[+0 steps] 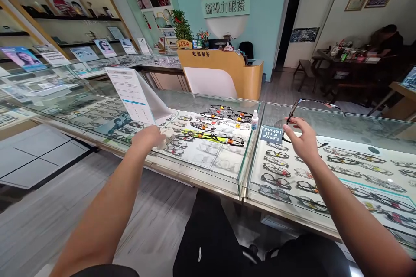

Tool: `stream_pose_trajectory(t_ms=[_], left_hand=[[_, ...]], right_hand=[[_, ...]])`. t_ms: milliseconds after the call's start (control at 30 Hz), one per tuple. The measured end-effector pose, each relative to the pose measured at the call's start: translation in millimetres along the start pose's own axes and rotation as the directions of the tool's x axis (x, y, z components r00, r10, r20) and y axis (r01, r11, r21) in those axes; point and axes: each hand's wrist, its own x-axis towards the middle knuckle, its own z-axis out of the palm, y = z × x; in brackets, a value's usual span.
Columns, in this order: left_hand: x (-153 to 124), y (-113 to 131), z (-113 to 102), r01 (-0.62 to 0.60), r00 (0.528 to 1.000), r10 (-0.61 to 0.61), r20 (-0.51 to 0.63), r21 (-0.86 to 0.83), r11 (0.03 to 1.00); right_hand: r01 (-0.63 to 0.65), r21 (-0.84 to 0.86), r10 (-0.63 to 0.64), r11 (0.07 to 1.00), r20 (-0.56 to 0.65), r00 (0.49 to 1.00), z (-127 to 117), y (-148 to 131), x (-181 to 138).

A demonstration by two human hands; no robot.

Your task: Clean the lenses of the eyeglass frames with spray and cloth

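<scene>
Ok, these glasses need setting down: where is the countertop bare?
Bare glass countertop right of the right hand holding dark-framed glasses, and between the left hand and small white spray bottle. Crowded around the clear acrylic sign stand.

head view, looking forward-down, near glass counter (208, 168)

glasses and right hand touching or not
Touching. The head view shows the right hand with its fingers pinched on the front of the glasses, with no gap between them.
</scene>
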Motion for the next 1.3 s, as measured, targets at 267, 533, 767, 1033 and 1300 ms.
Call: stream_pose_trajectory(t_ms=[267, 533, 767, 1033, 1300], left_hand=[[-94.0, 56.8, 8.7, -0.503, 0.864, 0.503, -0.011, -0.065, 0.862], [-95.7, 106.9, 33.3, -0.693, 0.716, 0.696, 0.051, -0.063, 0.718], [-86.2, 178.9, 29.4, -0.721, 0.691, 0.697, -0.193, -0.251, 0.646], [-41.2, 310.4, 60.8, -0.63, 0.776, 0.551, -0.306, -0.377, 0.679], [-29.4, 323.4, 81.2, -0.658, 0.752, 0.587, -0.299, -0.288, 0.696]], right_hand=[[0.007, 0.004, -0.007, 1.0, 0.0, 1.0, -2.3, -4.6, 1.8], [0.003, 0.014, -0.003, 1.0, -0.009, 1.0, -3.8, -4.3, 4.0], [-0.006, 0.003, 0.006, 1.0, -0.012, 1.0, -3.3, -0.8, 6.5], [-0.045, -0.016, 0.045, 0.999, 0.016, 0.999, -4.7, 4.4, 8.4], [-0.042, 0.0, 0.042, 0.999, 0.025, 0.999, -4.8, -3.7, 8.5]])
